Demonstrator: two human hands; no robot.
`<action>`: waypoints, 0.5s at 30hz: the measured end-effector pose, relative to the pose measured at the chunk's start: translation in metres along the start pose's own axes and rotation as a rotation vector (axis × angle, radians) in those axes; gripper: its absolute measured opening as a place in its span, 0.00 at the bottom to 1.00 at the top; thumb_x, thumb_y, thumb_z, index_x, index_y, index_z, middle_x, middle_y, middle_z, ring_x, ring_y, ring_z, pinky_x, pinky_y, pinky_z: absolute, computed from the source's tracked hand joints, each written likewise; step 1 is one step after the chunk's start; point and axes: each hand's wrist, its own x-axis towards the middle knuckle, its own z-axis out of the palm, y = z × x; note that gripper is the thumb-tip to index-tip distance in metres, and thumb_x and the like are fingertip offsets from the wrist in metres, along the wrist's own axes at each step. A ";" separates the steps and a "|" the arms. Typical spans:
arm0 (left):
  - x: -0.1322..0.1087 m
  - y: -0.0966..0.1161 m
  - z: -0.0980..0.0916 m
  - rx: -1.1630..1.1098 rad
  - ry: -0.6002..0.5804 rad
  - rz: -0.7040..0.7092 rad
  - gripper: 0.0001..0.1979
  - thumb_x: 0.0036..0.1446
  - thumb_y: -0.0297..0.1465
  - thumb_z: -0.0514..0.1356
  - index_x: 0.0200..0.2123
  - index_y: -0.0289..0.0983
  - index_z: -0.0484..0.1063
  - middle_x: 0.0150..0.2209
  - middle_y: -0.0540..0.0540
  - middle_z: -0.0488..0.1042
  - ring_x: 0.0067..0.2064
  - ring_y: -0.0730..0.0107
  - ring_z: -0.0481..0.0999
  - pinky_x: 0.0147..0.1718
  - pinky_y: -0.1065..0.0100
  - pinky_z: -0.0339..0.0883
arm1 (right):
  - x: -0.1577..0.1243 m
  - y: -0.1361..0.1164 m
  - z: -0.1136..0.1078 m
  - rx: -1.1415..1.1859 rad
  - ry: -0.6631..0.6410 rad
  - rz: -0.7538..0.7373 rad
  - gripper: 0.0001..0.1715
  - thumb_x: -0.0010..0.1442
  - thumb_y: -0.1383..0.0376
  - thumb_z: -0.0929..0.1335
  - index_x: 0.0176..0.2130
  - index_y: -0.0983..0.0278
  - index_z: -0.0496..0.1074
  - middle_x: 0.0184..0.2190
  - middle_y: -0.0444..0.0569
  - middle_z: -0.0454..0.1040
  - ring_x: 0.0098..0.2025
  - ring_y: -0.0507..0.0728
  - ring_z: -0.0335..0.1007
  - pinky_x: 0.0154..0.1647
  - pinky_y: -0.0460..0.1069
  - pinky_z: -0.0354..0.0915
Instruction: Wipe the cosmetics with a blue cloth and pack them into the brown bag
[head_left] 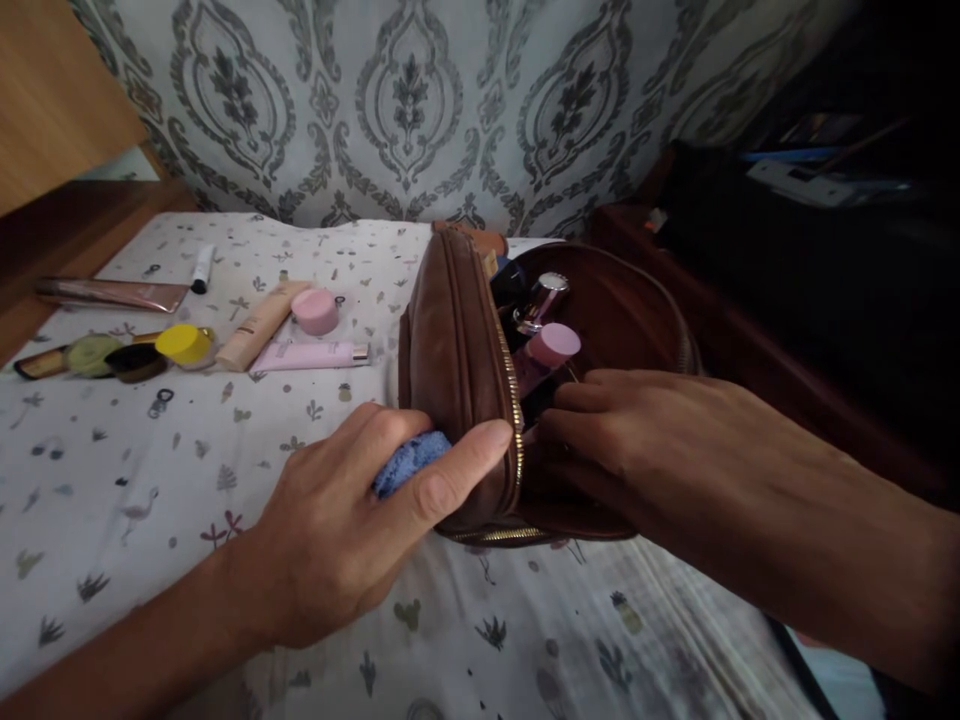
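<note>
A brown zippered cosmetic bag (457, 360) stands unzipped on the patterned cloth, its lid folded back to the right. My left hand (345, 520) is closed around a blue speckled sponge (411, 462), while its thumb presses on the bag's zipper edge. Inside the bag reaches my right hand (615, 430), fingers curled and their tips hidden, so what they hold cannot be made out. Just beyond those fingers, a pink-capped container (555, 344) and a silver-capped bottle (546, 298) stick up from the bag.
Left of the bag lie a pink jar (315, 311), a pink tube (311, 356), a beige tube (259, 325), a yellow-lidded jar (184, 345), a rose-gold tube (112, 293) and a small white tube (202, 268). Behind hangs a patterned curtain (409, 100); dark furniture (780, 370) borders the right.
</note>
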 end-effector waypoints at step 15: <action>0.000 -0.001 -0.001 -0.028 -0.005 0.009 0.24 0.64 0.20 0.52 0.62 0.39 0.65 0.43 0.43 0.71 0.41 0.68 0.73 0.35 0.68 0.73 | -0.005 0.007 0.000 0.155 0.195 -0.133 0.15 0.67 0.69 0.61 0.36 0.62 0.75 0.28 0.46 0.74 0.26 0.52 0.70 0.24 0.45 0.63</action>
